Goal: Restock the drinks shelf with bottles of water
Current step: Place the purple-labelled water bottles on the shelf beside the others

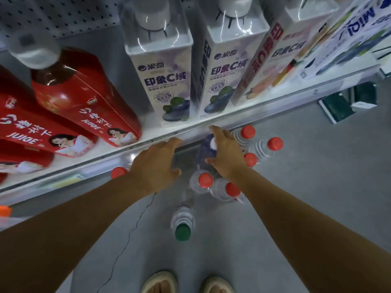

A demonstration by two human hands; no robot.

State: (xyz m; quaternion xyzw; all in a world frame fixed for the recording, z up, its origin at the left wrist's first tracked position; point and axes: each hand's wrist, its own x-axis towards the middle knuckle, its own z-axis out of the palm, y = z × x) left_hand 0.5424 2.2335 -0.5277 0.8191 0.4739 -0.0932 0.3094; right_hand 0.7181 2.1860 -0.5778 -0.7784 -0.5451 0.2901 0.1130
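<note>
Right hand [227, 154] grasps dark blue-labelled bottle [206, 152]; left hand [156, 166] released; clear red-capped water bottles [204, 180] on floor.

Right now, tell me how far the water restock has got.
Done: one red-capped bottle seems to sit under the shelf edge, though that's unclear. In hand: the right hand grips a dark bottle; the left hand holds nothing. Left: several red-capped bottles and a green-capped bottle on the floor.
</note>
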